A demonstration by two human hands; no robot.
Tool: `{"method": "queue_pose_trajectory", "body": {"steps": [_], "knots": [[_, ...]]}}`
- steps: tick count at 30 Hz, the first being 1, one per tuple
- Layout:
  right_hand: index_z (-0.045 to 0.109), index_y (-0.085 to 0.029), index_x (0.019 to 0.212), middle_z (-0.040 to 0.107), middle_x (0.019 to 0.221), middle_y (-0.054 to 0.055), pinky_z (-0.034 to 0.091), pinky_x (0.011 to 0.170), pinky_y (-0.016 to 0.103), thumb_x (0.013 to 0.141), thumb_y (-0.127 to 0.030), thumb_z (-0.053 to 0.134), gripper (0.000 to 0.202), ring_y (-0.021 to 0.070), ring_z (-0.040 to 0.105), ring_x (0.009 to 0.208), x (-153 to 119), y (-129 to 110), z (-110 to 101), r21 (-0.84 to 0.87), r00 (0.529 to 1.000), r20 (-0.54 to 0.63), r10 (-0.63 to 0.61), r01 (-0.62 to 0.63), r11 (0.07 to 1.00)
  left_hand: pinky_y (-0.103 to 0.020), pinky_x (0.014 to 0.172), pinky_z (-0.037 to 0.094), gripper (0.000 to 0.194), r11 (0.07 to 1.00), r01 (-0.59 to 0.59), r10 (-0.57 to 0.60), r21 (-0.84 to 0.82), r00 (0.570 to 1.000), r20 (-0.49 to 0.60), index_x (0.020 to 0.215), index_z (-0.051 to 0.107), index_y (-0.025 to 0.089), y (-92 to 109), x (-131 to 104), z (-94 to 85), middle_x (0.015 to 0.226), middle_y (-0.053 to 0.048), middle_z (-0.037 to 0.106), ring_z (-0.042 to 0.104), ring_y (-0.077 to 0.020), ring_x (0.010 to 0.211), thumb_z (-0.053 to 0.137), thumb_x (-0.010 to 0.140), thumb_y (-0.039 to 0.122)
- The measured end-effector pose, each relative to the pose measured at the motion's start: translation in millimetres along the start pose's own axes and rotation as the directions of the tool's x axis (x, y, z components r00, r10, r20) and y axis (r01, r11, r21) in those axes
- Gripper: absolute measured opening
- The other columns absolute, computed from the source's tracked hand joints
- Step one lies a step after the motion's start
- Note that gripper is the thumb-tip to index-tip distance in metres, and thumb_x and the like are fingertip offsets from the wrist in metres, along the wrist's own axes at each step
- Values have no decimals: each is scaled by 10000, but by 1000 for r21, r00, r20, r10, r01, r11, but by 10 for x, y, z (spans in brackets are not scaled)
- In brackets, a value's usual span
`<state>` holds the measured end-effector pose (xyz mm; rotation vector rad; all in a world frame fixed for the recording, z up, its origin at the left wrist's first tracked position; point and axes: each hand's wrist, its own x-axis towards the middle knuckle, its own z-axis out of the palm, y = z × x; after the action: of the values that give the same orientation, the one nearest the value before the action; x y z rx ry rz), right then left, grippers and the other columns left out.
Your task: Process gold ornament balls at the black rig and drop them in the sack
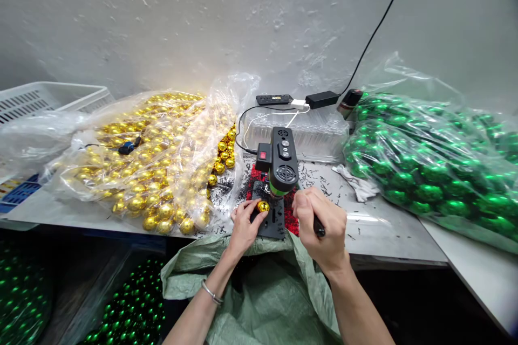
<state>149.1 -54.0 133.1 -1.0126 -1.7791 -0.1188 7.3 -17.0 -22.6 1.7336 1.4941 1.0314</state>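
My left hand (246, 223) pinches a shiny gold ball (263, 206), a bauble by its look, between thumb and fingertips. It holds the ball on the slotted black base plate (272, 227) of a small machine. The black machine head (284, 161), with round vent grilles and a red switch at its side, stands just beyond the ball. My right hand (321, 226) is closed around a black handle (319, 226) to the right of the machine. Where that handle joins is hidden by the hand.
A clear bag of gold balls (157, 161) lies left; a bag of green balls (429, 167) lies right. Behind the machine are clear plastic boxes (324, 129) with cables. A white glove (356, 184) and black scraps lie on the table. An open green sack (275, 291) hangs in front.
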Motion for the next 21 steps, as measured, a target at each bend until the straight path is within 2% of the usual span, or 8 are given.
{"method": "queue_pose_trajectory", "body": {"steps": [10, 15, 21], "knots": [[466, -209, 716, 519, 644, 5, 411, 575, 261, 896, -39, 439, 249, 125, 520, 629, -71, -9, 12, -4, 1000, 4, 12, -12, 1000, -513, 1039, 330, 309, 987, -140, 139, 84, 990, 24, 1140, 673, 227, 84, 25, 63, 1158, -103, 696, 566, -282, 1152, 692, 836, 278], [504, -198, 763, 563, 687, 25, 454, 592, 257, 876, -31, 447, 210, 142, 565, 676, -312, 26, 92, -16, 1000, 13, -1, 1, 1000, -501, 1051, 335, 304, 983, -173, 172, 65, 985, 25, 1147, 674, 234, 56, 33, 73, 1168, -95, 699, 572, -274, 1159, 678, 846, 279], [530, -189, 808, 591, 759, 50, 504, 608, 270, 863, -43, 438, 182, 158, 590, 721, -663, 181, 304, -10, 998, -50, -45, 45, 999, -501, 1051, 344, 295, 978, -194, 194, 75, 981, 3, 1135, 679, 222, 2, 17, 95, 1160, -100, 697, 575, -277, 1163, 680, 849, 288]]}}
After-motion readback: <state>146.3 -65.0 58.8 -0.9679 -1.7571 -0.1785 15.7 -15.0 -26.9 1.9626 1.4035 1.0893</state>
